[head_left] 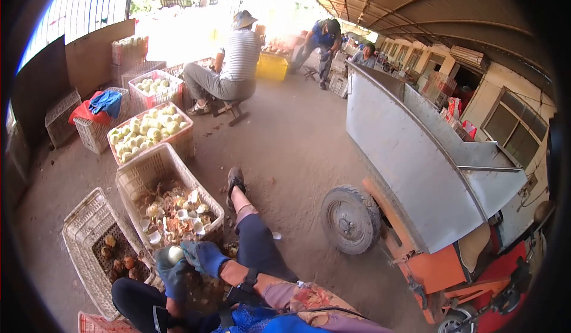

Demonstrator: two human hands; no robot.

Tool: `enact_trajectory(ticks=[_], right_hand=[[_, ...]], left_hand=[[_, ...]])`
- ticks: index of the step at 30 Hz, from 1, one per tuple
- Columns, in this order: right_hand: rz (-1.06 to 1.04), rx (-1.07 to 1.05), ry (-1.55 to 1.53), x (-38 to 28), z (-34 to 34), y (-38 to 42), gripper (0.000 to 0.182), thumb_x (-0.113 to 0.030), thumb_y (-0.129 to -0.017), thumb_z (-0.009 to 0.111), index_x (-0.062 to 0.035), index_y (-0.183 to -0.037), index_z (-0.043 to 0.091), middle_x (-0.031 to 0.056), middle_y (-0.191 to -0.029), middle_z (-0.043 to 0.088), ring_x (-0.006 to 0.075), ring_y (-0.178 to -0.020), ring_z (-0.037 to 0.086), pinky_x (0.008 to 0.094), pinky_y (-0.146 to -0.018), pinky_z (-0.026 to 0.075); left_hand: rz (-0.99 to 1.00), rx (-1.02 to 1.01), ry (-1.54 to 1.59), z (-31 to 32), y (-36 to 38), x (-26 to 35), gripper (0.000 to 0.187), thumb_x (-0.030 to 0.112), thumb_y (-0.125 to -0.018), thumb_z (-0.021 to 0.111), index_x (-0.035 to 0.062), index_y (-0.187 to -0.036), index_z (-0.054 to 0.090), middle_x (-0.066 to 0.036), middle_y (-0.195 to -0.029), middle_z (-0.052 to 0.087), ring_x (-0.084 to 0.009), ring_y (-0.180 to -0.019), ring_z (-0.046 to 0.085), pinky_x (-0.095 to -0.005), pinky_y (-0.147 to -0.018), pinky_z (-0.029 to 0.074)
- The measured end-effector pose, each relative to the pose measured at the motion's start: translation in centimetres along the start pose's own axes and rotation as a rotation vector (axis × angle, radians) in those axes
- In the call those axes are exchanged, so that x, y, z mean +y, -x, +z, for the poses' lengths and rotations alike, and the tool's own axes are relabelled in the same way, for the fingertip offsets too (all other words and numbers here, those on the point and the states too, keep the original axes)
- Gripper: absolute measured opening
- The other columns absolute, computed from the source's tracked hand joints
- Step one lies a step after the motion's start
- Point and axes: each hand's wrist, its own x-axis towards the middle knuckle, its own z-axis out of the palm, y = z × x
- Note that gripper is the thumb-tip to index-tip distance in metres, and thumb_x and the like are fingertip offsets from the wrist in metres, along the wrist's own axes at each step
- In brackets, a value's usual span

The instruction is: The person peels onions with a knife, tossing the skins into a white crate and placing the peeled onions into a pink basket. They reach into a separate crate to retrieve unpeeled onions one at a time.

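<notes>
My left hand (172, 273), in a blue-grey work glove, is closed around a pale peeled onion (175, 254). Touching or right beside the onion is my right hand (205, 258), also gloved, with its fingers bent; whatever they pinch is too small to tell. Just beyond both hands stands a crate of peelings (128, 181), holding brown skins and white scraps. To the left a tilted white crate (80, 229) has several unpeeled onions (119, 266) in its bottom.
Past the peelings, a crate is heaped with peeled onions (153, 133). A person in a striped top (238, 56) sits on a low stool. Farther off are a person in blue (324, 38) and a yellow crate (272, 67). A metal cart (410, 154) stands at right.
</notes>
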Motion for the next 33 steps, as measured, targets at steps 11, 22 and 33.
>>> enact_trajectory(ticks=[11, 22, 33], right_hand=[[0.019, 0.145, 0.035, -0.6, 0.2, 0.9, 0.017, -0.023, -0.087, 0.065, -0.0064, -0.092, 0.063, 0.0222, -0.087, 0.066, 0.0447, -0.082, 0.064, 0.0501, -0.069, 0.051], [0.051, 0.213, 0.08, -0.5, 0.1, -0.5, 0.02, -0.025, -0.085, 0.066, -0.0081, -0.095, 0.059, 0.0204, -0.084, 0.064, 0.0422, -0.079, 0.064, 0.0497, -0.065, 0.05], [0.515, -0.463, -1.549, 4.3, -1.8, -1.2, 0.016, -0.017, -0.09, 0.064, -0.0084, -0.078, 0.057, 0.0034, -0.058, 0.049, 0.0113, -0.046, 0.048, 0.0296, -0.042, 0.038]], left_hand=[[-0.157, 0.01, 0.031, -1.4, 0.0, -2.6, 0.039, -0.004, -0.077, 0.069, 0.0036, -0.113, 0.056, -0.006, -0.095, 0.064, -0.0167, -0.08, 0.065, -0.0311, -0.066, 0.057], [-0.124, 0.018, 0.133, -0.4, -0.6, -0.5, 0.036, 0.007, -0.078, 0.059, 0.0019, -0.113, 0.056, -0.009, -0.095, 0.061, -0.0191, -0.078, 0.064, -0.0318, -0.07, 0.058], [-0.137, -0.08, 0.166, -1.8, -1.3, -3.7, 0.034, 0.01, -0.083, 0.059, -0.0015, -0.114, 0.057, -0.009, -0.108, 0.06, -0.0188, -0.098, 0.06, -0.0303, -0.088, 0.05]])
